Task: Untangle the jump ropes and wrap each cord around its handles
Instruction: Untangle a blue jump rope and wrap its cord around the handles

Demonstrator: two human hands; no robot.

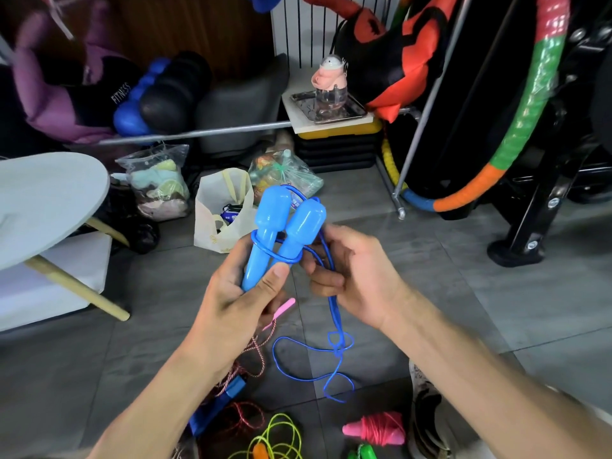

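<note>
My left hand (246, 293) grips two light blue jump rope handles (288, 223) side by side, upright. One loop of the blue cord (337, 352) circles both handles just above my thumb. My right hand (351, 276) pinches the cord right beside the handles; the rest hangs down in tangled loops to the floor. On the floor below lie a red-white twisted rope (256, 352) with a dark blue handle (225, 402) and a pink handle (283, 309), a loose yellow-green cord (281, 435), and a pink rope bundle (377, 429) wound on its handles.
Grey tiled floor. A white bag (225, 210) and plastic bags (159, 180) sit ahead. A grey stool top (49, 200) stands at left, a striped hoop (516, 127) and black stand at right, a shoe (427, 409) near the bottom right.
</note>
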